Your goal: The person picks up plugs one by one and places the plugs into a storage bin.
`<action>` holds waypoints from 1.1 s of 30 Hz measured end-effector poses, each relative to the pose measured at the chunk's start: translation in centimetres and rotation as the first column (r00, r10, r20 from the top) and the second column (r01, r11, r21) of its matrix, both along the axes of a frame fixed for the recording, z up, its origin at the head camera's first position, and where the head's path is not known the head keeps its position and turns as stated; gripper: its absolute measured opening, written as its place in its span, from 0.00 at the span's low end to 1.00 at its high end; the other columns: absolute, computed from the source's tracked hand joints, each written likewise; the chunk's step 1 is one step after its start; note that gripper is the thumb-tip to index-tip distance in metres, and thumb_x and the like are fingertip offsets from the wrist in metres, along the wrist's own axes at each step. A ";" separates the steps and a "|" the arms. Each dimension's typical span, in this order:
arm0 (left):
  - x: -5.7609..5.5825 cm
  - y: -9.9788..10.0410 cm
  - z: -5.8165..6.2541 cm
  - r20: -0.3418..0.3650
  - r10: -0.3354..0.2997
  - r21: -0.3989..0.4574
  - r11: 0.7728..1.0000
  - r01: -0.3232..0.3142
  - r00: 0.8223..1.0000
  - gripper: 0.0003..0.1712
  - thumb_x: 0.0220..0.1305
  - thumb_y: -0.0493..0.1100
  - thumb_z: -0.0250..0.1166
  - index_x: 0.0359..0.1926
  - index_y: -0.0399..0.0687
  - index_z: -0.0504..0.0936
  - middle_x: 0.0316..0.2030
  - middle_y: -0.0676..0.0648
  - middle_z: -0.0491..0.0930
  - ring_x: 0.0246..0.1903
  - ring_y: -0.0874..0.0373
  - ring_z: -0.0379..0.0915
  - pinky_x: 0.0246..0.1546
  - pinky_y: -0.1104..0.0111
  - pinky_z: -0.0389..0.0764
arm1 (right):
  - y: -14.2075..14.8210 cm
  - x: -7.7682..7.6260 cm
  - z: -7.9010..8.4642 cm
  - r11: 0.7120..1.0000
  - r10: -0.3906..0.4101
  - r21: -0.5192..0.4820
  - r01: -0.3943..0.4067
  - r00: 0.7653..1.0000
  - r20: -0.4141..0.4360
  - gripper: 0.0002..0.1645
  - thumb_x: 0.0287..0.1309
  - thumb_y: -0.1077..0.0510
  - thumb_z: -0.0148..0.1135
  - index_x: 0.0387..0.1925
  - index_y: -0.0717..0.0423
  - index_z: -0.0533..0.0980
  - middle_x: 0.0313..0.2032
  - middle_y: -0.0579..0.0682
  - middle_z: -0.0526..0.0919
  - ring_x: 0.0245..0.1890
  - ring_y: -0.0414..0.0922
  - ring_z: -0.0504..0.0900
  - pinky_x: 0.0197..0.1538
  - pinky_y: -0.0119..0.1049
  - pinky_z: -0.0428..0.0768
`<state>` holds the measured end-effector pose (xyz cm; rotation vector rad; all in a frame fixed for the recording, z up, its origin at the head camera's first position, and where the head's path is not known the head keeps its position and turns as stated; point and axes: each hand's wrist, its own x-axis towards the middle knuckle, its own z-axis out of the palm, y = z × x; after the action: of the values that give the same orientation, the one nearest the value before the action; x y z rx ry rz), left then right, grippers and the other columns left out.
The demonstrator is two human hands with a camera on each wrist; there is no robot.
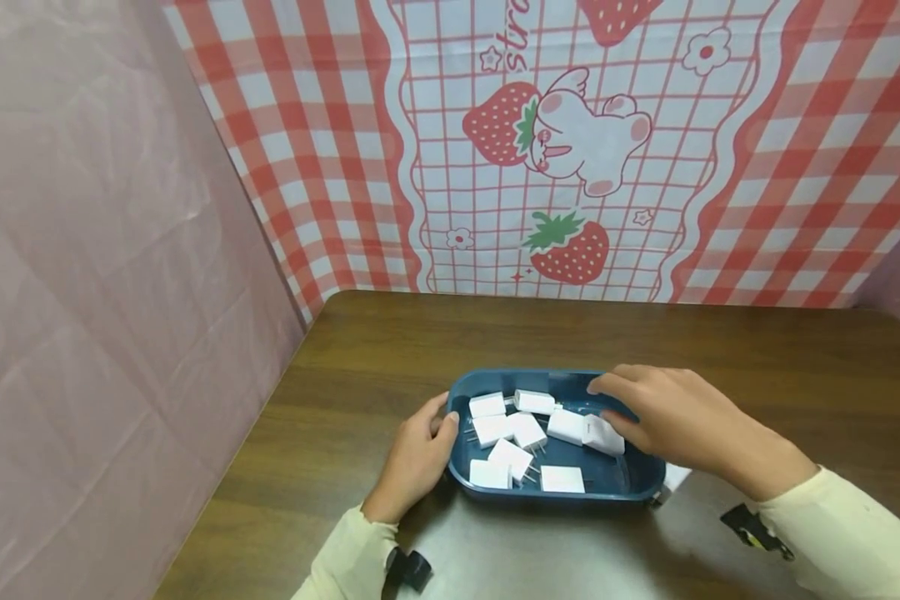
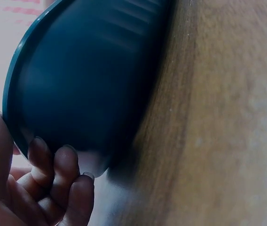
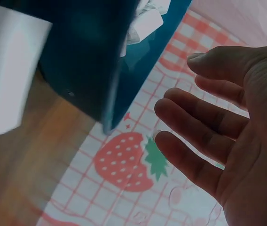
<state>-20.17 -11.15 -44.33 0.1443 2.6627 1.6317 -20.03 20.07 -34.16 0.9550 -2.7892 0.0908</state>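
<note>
A dark blue plastic tub (image 1: 600, 487) sits on the wooden table and holds several white plug chargers (image 1: 562, 479), some with metal prongs showing. My left hand (image 1: 417, 450) grips the tub's left end, thumb at the rim and fingers (image 2: 66, 165) curled against the outer wall. Over the right end hovers my right hand (image 1: 663, 417), its relaxed fingers spread apart with nothing between them. Beneath it, inside the tub, a charger (image 1: 603, 435) leans against another one. Outside the tub's right front corner lies one more white charger (image 1: 673, 477), partly hidden by the tub.
The brown wooden table (image 1: 330, 417) extends around the tub. Behind it hangs a red checked cloth (image 1: 330, 150) printed with strawberries. A pale pink sheet (image 1: 105, 292) hangs on the left side.
</note>
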 end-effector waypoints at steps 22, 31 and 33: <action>0.0 0.0 0.0 -0.012 0.000 0.003 1.000 0.000 1.000 0.28 0.75 0.50 0.55 0.69 0.43 0.71 0.27 0.51 0.81 0.19 0.57 0.74 0.25 0.63 0.75 | 6.6 3.7 -3.1 0.923 -0.294 -0.219 0.315 0.948 0.125 0.19 0.54 0.57 0.74 0.49 0.53 0.83 0.43 0.50 0.86 0.38 0.46 0.83 0.39 0.53 0.82; 0.0 0.1 0.0 -0.037 0.000 -0.004 1.000 0.000 0.999 0.27 0.74 0.48 0.56 0.68 0.42 0.73 0.23 0.51 0.78 0.20 0.59 0.72 0.24 0.65 0.73 | 7.5 4.6 -5.1 0.925 -0.281 -0.238 0.295 0.955 0.092 0.20 0.50 0.57 0.76 0.47 0.50 0.83 0.42 0.45 0.86 0.36 0.43 0.83 0.37 0.50 0.82; 0.0 0.1 0.0 -0.044 -0.001 -0.007 1.000 0.000 0.999 0.26 0.74 0.48 0.55 0.68 0.41 0.73 0.23 0.52 0.79 0.21 0.60 0.72 0.25 0.66 0.73 | 7.4 4.7 -5.4 0.922 -0.295 -0.214 0.323 0.944 0.150 0.21 0.51 0.55 0.76 0.48 0.50 0.83 0.43 0.46 0.85 0.38 0.45 0.83 0.39 0.53 0.82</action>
<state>-20.18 -11.06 -44.33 0.1827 2.7000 1.6375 -15.34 27.45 -39.54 0.4590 -2.9084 0.4331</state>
